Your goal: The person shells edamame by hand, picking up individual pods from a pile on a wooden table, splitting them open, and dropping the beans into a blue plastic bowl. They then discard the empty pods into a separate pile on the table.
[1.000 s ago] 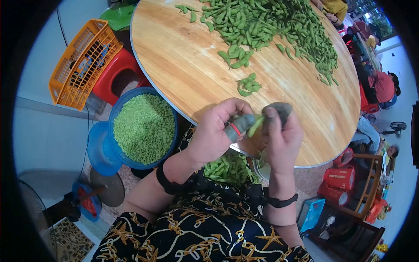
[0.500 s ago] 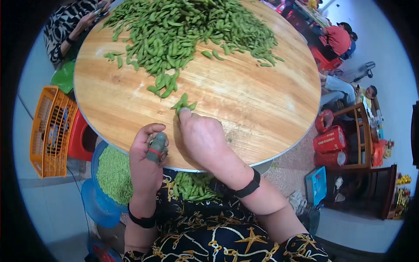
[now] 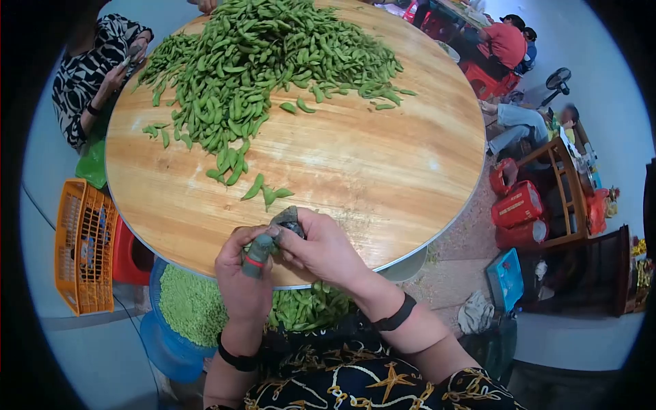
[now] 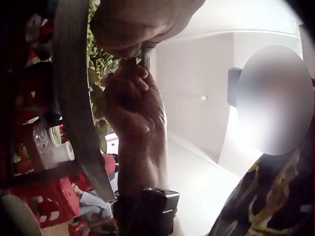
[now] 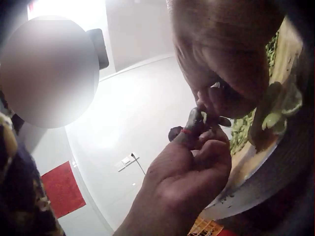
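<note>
Both hands meet at the near edge of the round wooden table [image 3: 355, 157]. The left hand [image 3: 242, 277] has a grey cover with a red band on its thumb, and its fingers curl in toward the right hand [image 3: 331, 249], which also wears dark covers on its fingertips. Between the fingertips the two hands pinch a green soybean pod [image 5: 204, 116], mostly hidden by the fingers. Just beyond them lie a few loose pods [image 3: 272, 196]. Farther back rises a large heap of pods [image 3: 239, 75].
Shelled beans fill a blue basin [image 3: 156, 290] below the table at left. More pods [image 3: 304, 306] lie under the near edge. An orange crate [image 3: 85, 253] and red stool [image 3: 131, 256] stand left. Another person [image 3: 96, 75] sits at the far left.
The right hand reached forward to the small group of pods, then came back to meet the left hand. The head view has swung, bringing the table's far left into sight.
</note>
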`<state>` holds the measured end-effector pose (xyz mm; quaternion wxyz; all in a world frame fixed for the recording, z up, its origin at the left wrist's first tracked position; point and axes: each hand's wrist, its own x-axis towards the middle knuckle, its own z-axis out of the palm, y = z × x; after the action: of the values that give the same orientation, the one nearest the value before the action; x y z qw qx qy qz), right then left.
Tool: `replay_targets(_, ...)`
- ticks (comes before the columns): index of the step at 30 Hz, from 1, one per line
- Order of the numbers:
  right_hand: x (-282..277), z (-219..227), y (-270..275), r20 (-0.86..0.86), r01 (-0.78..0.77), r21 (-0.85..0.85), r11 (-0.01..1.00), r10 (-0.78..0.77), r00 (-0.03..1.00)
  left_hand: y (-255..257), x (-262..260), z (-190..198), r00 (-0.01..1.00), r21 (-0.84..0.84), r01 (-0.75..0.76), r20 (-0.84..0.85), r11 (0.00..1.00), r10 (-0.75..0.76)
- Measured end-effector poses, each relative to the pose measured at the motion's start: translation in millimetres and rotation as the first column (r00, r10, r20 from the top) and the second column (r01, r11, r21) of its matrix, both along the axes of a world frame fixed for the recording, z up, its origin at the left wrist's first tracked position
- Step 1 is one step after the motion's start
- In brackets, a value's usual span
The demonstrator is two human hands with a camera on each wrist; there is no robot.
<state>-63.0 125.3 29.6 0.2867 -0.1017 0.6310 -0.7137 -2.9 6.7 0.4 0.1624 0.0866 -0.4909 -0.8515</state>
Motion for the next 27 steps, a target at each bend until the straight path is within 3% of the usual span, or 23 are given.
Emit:
replay_targets(2,1.2,-3.7,4.8,0.007,0.016,-0.019,1.000,-0.016,1.000,1.6,-3.5,-4.3,1.000,-0.084,-0.008,-0.025,0.996,0.006)
replay_targets(4,2.2,-5.6,9.5,0.014,-0.069,0.008,0.998,0.069,0.998,-0.6,-7.4,-12.7,0.995,-0.218,-0.077,-0.074,0.973,0.062)
replay_targets(5,1.3,-2.4,14.6,-0.052,-0.137,0.107,0.985,0.144,0.988,0.5,-7.2,-12.6,0.996,-0.224,-0.075,-0.073,0.972,0.060)
replay_targets(6,0.6,-2.2,17.7,-0.048,-0.138,0.100,0.985,0.143,0.989,3.4,-7.8,-4.8,0.998,-0.226,-0.061,-0.006,0.972,0.061)
replay_targets(10,-0.8,-7.5,27.8,0.016,-0.243,-0.012,0.970,0.243,0.970,9.9,-9.9,0.5,0.993,-0.171,-0.024,0.107,0.985,0.043)
replay_targets(11,-3.2,-7.1,32.6,0.015,-0.270,-0.084,0.959,0.272,0.962,12.2,-11.0,2.2,0.996,-0.243,-0.058,0.047,0.968,0.071)
replay_targets(13,-2.0,-8.9,35.3,0.027,-0.323,-0.185,0.928,0.333,0.943,14.0,-11.3,0.6,0.992,-0.259,-0.073,0.078,0.963,0.097)
replay_targets(18,-0.8,-11.2,36.8,0.105,-0.216,-0.189,0.958,0.239,0.965,22.1,-13.5,-3.8,0.994,-0.336,-0.090,0.034,0.937,0.108)
replay_targets(20,-0.5,-11.9,36.9,0.169,-0.202,-0.254,0.946,0.249,0.954,24.0,-13.9,-4.7,0.999,-0.250,-0.031,0.022,0.968,0.037)
replay_targets(23,-1.1,-16.8,42.7,0.407,-0.136,-0.492,0.860,0.366,0.837,16.8,-13.9,-3.9,0.998,-0.379,0.020,-0.047,0.925,-0.041)
replay_targets(24,1.8,-15.0,45.0,0.463,-0.082,-0.486,0.870,0.336,0.820,17.0,-15.3,-3.7,0.990,-0.425,0.041,-0.107,0.904,-0.095)
replay_targets(26,1.5,-15.8,44.3,0.420,-0.127,-0.448,0.885,0.333,0.844,12.2,-17.7,-2.9,0.972,-0.508,0.069,-0.161,0.858,-0.173)
replay_targets(27,1.2,-14.0,44.5,0.364,-0.150,-0.417,0.897,0.316,0.876,16.0,-18.8,-0.5,0.977,-0.473,0.062,-0.149,0.879,-0.150)
